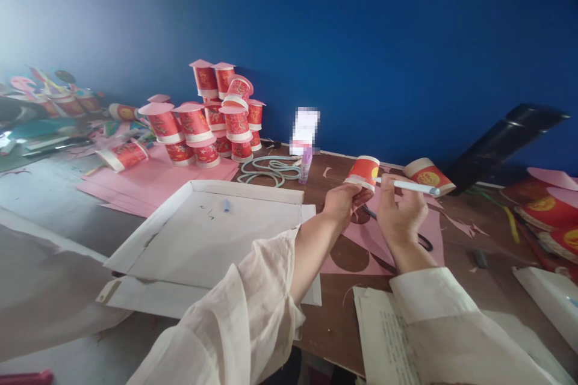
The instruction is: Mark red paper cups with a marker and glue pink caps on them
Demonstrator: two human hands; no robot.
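My left hand is closed around the lower part of a red paper cup with a yellow emblem, held tilted over the table. In my right hand is a slim white marker, gripped between the fingers, its tip at the side of the cup near the emblem. Below both hands lies pink paper with round holes cut in it. A black loop, perhaps a scissor handle, shows partly behind my right wrist. Another red paper cup lies tipped just beyond my right hand.
Red cups with pink paper discs are stacked at the left. A shallow white box holds a small blue cap. Behind it are a coiled cord and a purple tube. A black cylinder leans at right.
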